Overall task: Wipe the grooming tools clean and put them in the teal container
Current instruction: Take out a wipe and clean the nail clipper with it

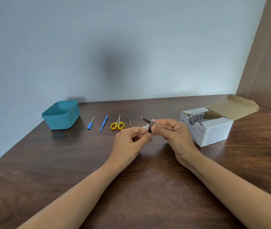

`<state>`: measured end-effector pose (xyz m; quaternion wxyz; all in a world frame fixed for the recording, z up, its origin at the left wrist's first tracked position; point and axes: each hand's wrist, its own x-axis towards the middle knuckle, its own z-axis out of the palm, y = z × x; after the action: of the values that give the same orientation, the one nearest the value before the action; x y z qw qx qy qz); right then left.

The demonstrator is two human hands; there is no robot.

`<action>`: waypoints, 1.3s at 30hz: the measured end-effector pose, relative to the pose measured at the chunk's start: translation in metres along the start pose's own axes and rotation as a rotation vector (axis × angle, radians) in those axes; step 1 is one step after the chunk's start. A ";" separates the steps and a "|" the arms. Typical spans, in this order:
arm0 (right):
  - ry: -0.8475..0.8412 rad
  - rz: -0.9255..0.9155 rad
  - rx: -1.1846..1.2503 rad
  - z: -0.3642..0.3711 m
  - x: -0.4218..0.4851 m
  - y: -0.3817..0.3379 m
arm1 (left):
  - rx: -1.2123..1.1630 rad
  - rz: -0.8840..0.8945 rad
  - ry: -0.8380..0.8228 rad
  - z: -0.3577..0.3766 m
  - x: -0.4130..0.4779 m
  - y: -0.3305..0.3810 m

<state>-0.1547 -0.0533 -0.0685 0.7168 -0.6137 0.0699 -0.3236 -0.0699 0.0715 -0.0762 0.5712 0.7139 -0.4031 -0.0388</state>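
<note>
Dark wood-grain table point(139, 187) fills the near ground, and two bare forearms are stretched across it toward its middle. Just above the surface, the left hand point(129, 139) and the right hand point(172, 131) are brought together around a metal nail clipper point(150, 125), whose lever is swung out and up to the left. The left fingers point(146, 132) are pinched on the clipper's lower end; the right fingers point(158, 125) are closed on its upper part together with a white swab point(153, 121), only a scrap of which is seen. The wiping of this first tool is judged to be the step in hand. Beyond the hands, four tools are laid in a row, none yet cleaned by the look of it: tweezers point(128, 120), yellow scissors point(117, 124), a blue cuticle tool point(104, 123) and a blue nail file point(91, 123). Further left, near the wall, the teal container point(61, 115) is stood open, with nothing seen inside. To the right, an opened swab box point(210, 128) is set. Next, the lever would need folding down and the clipper carrying left past the row.
</note>
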 end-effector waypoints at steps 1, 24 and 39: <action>0.006 0.003 0.005 0.000 0.000 0.000 | 0.008 0.003 -0.001 0.000 0.000 0.000; -0.056 0.084 0.029 0.006 -0.004 -0.003 | 0.046 0.005 -0.084 -0.001 0.000 -0.001; -0.039 0.090 0.063 0.009 -0.009 -0.007 | -0.021 -0.079 -0.097 0.000 -0.002 0.006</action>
<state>-0.1596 -0.0410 -0.0628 0.7507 -0.5934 0.0734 -0.2809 -0.0744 0.0729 -0.0717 0.5565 0.7206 -0.4013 -0.0998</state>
